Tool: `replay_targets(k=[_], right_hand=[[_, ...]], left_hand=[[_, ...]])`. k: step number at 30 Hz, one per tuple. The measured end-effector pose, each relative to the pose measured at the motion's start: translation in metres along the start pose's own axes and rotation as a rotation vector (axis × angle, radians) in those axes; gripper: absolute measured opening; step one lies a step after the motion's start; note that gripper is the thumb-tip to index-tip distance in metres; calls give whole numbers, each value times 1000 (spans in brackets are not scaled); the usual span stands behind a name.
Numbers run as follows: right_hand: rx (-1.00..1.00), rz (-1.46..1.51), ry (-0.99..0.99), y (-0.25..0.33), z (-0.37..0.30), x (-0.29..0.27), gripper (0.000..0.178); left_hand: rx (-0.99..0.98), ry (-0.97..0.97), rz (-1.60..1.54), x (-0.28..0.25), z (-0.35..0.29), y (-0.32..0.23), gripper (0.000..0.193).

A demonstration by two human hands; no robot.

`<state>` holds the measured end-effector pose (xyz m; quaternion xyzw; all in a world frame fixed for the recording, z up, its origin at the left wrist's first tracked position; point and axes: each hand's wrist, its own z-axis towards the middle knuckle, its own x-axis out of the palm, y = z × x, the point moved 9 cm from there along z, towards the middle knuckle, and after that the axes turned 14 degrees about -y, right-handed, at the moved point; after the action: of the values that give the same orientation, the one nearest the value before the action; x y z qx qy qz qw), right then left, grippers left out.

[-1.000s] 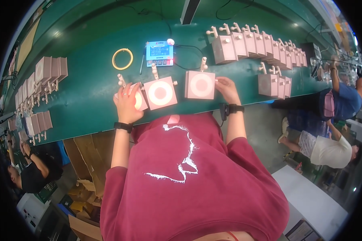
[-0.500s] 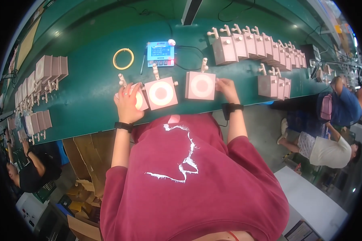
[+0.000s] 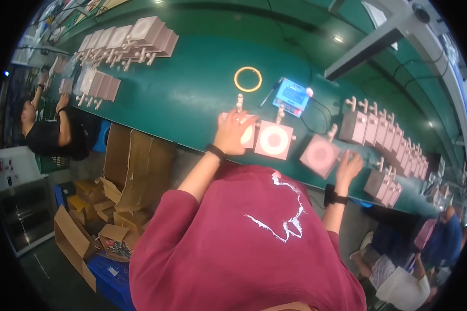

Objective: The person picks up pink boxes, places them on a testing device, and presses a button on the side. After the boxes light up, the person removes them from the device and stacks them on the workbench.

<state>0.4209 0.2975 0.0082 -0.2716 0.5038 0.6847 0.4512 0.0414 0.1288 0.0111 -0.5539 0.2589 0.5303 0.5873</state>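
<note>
View swung left | left hand [image 3: 232, 132] fingers spread atop block [image 3: 248, 136] | right hand [image 3: 348, 167] fingers apart beside block

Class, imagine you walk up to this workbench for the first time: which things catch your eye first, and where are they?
First, the three pink square blocks at the near edge of the green table: the left hand rests on the left block, the middle block shows a glowing ring, and the right hand touches the right block. Behind them lie a yellow ring and a small blue-screened device.
</note>
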Motion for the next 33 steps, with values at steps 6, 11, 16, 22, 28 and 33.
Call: replay_targets(k=[6,11,16,22,28,33], right_hand=[[590,668,159,-49,-44,60,56],[746,803,404,-43,-51,67,64],[517,547,113,-34,-46,43,55],[-189,-157,100,65,-26,-2,65],[-178,-95,-9,93,-13,-12,70],[-136,-110,62,100,-7,0,71]], left_hand=[[-21,25,-16,-1,6,0,87],[-41,65,-12,-3,4,2,89],[9,157,-98,-28,13,8,87],[-95,-221,-12,-136,87,131,65],[-328,-328,479,-207,166,311,74],[-459,-324,756,-227,219,422,94]])
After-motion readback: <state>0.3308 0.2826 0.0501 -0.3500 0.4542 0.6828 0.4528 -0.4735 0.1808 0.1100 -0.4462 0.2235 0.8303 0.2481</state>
